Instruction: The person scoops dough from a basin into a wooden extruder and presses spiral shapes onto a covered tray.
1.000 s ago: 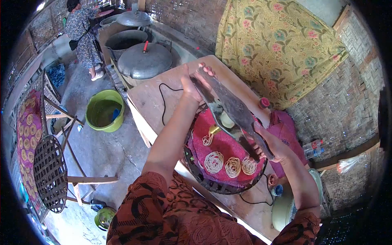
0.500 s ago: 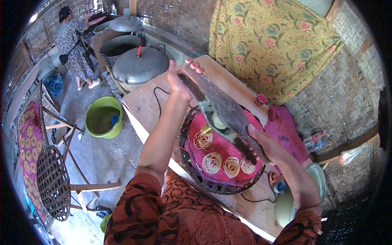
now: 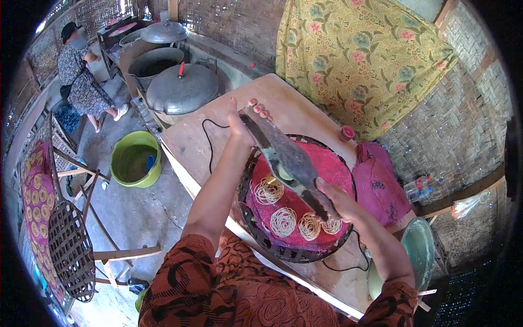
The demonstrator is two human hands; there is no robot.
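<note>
My left hand is wrapped round the far end of a wooden noodle press, its fingertips showing over the top edge. Gripping the near end is my right hand. The two long boards of the press lie close together, with pale dough between them and a brass nozzle poking out at the side. Below it sits a round woven tray lined with pink cloth. Several coiled noodle nests lie on the cloth, one right under the nozzle.
The tray stands on a wooden table. Lidded pots stand on a stove behind. A green bucket is on the floor at left, near a rack with another noodle tray. Another person bends at far left. A basin is at right.
The press has come down and slightly left, nearer the tray, and its boards are closer together. The other person has turned from the stove and moved left.
</note>
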